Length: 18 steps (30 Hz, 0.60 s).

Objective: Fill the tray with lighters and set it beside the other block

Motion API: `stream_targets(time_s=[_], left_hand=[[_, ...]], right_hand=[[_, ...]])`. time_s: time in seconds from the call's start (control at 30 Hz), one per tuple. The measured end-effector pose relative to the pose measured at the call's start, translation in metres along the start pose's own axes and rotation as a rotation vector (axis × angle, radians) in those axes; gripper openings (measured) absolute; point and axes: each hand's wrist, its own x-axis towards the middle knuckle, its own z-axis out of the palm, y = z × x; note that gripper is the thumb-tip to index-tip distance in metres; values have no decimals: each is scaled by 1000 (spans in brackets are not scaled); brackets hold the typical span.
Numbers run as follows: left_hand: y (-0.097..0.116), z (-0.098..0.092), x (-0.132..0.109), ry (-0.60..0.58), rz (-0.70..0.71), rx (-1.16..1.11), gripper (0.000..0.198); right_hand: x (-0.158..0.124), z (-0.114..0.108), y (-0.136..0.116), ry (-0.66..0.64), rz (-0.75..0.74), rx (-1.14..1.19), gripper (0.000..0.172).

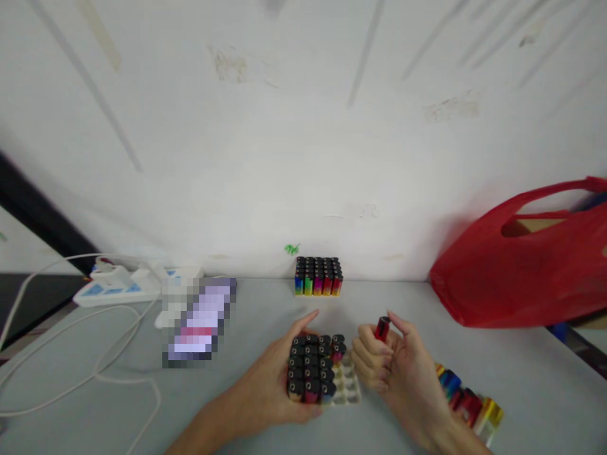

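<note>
Tray (348,385) of black-capped lighters sits on the worktop (246,392), clasped along its near-left side by the left hand's grip (277,379). Just right of it, the right hand's grip (389,360) pinches a red lighter (382,328) upright above the tray's empty corner.

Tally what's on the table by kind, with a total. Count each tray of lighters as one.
Trays of lighters: 2, one full tray by the wall, one part-filled tray in the left hand
Single red lighter in the right hand: 1
Loose lighter heap: 1
Red plastic bag: 1
Power strip: 1
Total: 6
</note>
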Motion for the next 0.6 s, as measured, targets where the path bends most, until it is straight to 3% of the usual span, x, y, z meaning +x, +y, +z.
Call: stream_targets(time_s=[0.6], left_hand=[[-1, 1, 0, -21, -13, -63, 123]], right_hand=[[1, 7, 18, 87, 17, -26, 60]])
